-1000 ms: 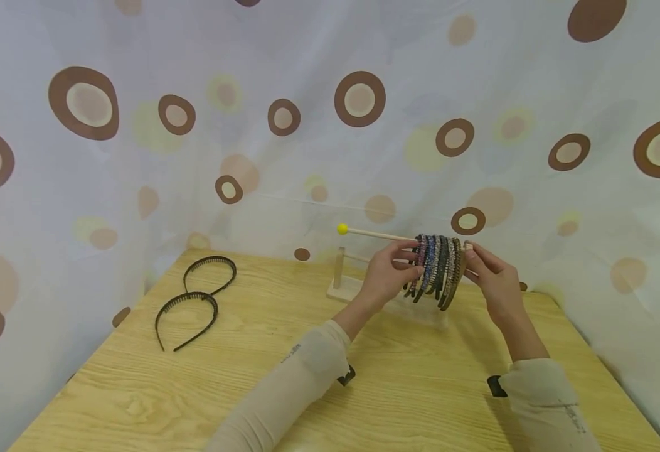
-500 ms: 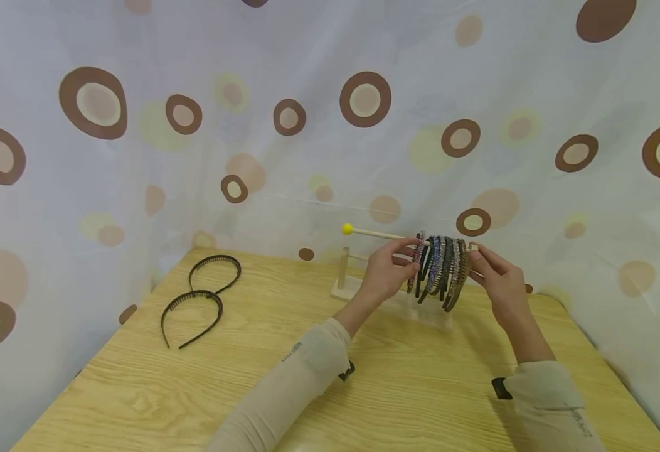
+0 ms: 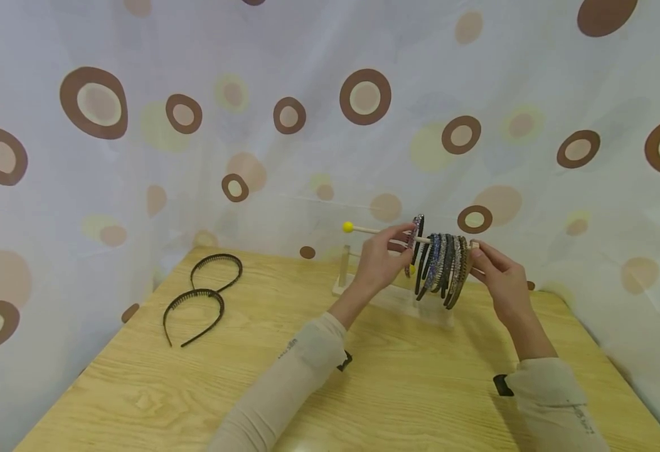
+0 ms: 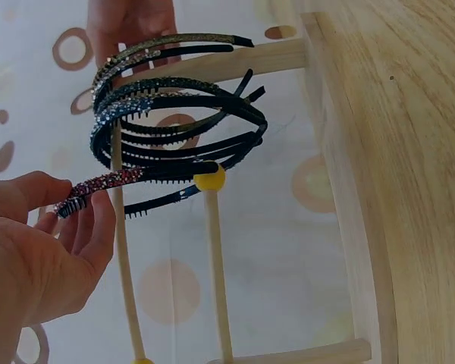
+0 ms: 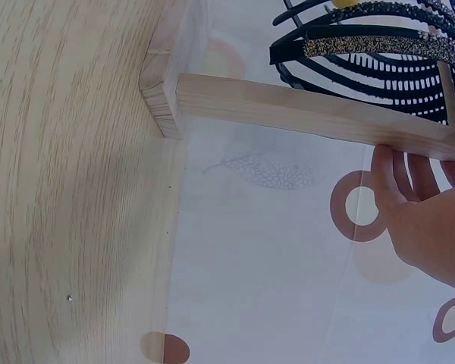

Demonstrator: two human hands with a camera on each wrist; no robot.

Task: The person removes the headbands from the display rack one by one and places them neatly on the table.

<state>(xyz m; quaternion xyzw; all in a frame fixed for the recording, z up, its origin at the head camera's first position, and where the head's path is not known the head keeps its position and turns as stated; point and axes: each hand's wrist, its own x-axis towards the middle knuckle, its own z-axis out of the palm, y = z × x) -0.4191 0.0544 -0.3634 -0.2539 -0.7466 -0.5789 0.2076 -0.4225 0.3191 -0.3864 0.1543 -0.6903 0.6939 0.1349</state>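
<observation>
Between thumb and fingers my left hand (image 3: pixel 383 262) pinches a pink-glitter headband (image 4: pixel 110 180) by its decorated top. In the head view this headband stands a little higher than the others and left of them. Several glittery toothed headbands (image 3: pixel 447 267) hang bunched on the upper wooden rod (image 3: pixel 368 230), towards its right end. At that end my right hand (image 3: pixel 502 276) grips the top of the wooden upright (image 5: pixel 288 108), fingers against its side. The headband's black end overlaps the yellow ball (image 4: pixel 209 179) of the lower rod in the left wrist view.
Two black toothed headbands (image 3: pixel 194 294) lie on the wooden table (image 3: pixel 138 389) at the left. The stand's base (image 3: pixel 386 300) rests near the table's back edge. A curtain with brown rings (image 3: pixel 307 56) hangs close behind and along both sides.
My left hand has drawn the pink headband leftward along the rod and raised it, parting it from the bunch. The right hand keeps its grip on the upright.
</observation>
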